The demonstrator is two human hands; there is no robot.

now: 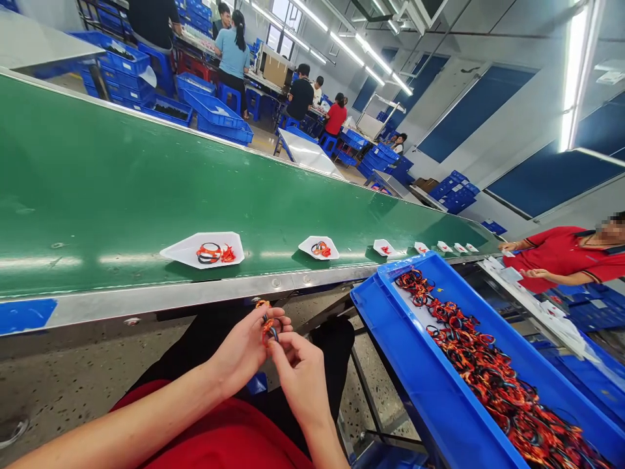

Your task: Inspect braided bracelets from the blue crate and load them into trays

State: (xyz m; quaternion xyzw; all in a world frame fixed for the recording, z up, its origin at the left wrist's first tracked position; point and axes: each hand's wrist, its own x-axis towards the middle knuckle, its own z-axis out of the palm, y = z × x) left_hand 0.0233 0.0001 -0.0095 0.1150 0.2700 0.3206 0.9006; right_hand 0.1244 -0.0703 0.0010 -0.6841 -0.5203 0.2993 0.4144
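Note:
My left hand (244,348) and my right hand (300,381) meet over my lap, below the conveyor's metal edge. Both pinch a small bundle of orange and dark wire loops (267,326), fingers curled round it. To my right stands a long blue bin (390,339) filled with many more orange and black wire loops (493,378). On the green conveyor belt (97,195) lies a white tray (188,251) with wire loops in it, and a second white tray (307,245) sits further right, followed by several smaller ones.
A person in a red shirt (561,254) sits at the belt's far right end, hands near the trays. Other people work at tables in the background among stacked blue crates (215,117). The floor below is speckled concrete.

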